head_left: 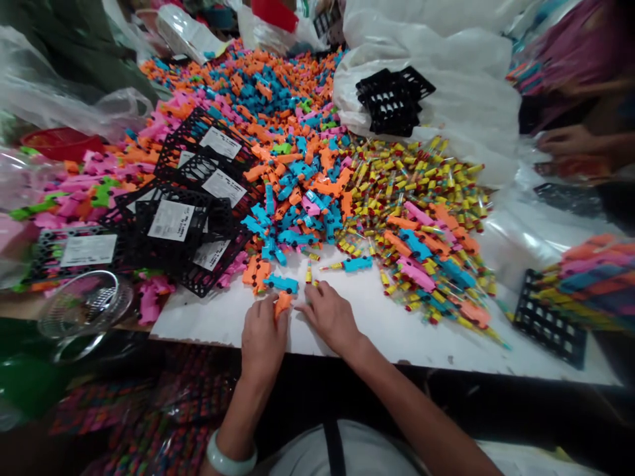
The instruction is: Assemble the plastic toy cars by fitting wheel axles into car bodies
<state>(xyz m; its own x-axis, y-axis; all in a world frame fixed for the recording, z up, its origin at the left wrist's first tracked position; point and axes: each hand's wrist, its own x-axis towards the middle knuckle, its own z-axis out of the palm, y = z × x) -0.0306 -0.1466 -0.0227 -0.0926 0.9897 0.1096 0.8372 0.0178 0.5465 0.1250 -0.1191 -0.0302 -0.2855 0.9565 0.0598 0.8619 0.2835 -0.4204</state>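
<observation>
My left hand rests on the white table near its front edge, fingers closed around a small orange plastic toy piece. My right hand lies just to its right, fingers curled down on the table top and touching the orange piece's side; whether it holds anything I cannot make out. A blue toy piece lies just beyond my hands. Behind spreads a big heap of orange, blue and pink toy pieces. A pile of small yellow-and-red tubes lies to the right.
Black plastic grid trays with white labels are stacked at the left. More black trays sit on a white bag at the back and at the right edge. Another person's hand works at the far right. A clear bowl stands at left.
</observation>
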